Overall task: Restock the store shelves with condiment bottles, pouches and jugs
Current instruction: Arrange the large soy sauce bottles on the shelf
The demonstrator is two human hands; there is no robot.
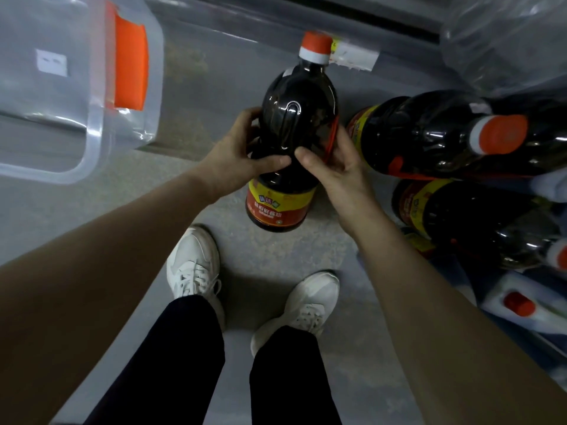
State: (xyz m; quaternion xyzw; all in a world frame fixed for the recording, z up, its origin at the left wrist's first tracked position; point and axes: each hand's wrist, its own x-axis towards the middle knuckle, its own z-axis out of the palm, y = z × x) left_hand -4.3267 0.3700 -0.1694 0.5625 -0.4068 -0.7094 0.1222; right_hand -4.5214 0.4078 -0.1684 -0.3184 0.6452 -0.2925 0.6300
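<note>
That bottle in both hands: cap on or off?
On. The orange cap sits on the neck of the dark bottle, gripped by the left hand and right hand.

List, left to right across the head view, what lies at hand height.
In order: clear bin → left hand → held bottle → right hand → lying bottle.

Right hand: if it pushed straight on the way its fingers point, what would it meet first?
The dark sauce bottle itself: the right hand already grips its side. Its thumb points at the thumb of the left hand, nearly touching; depth is hard to judge.
</note>
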